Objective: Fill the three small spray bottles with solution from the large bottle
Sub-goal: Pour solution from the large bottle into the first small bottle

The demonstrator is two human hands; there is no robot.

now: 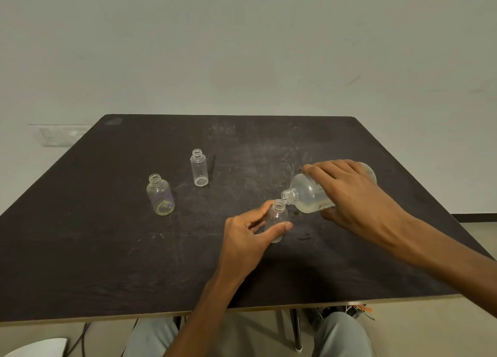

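Observation:
My right hand grips the large frosted bottle, tipped on its side with its open mouth pointing left. A little pale liquid lies along the bottle's lower side. My left hand holds a small clear bottle upright on the dark table; its open neck sits just under the large bottle's mouth. Two more small clear bottles stand uncapped and apart to the left: a rounder one and a slimmer one behind it. Both look empty.
The table's front edge runs just above my knees. A table leg and some cables show beneath it. A plain wall stands behind the far edge, with a socket plate at the left.

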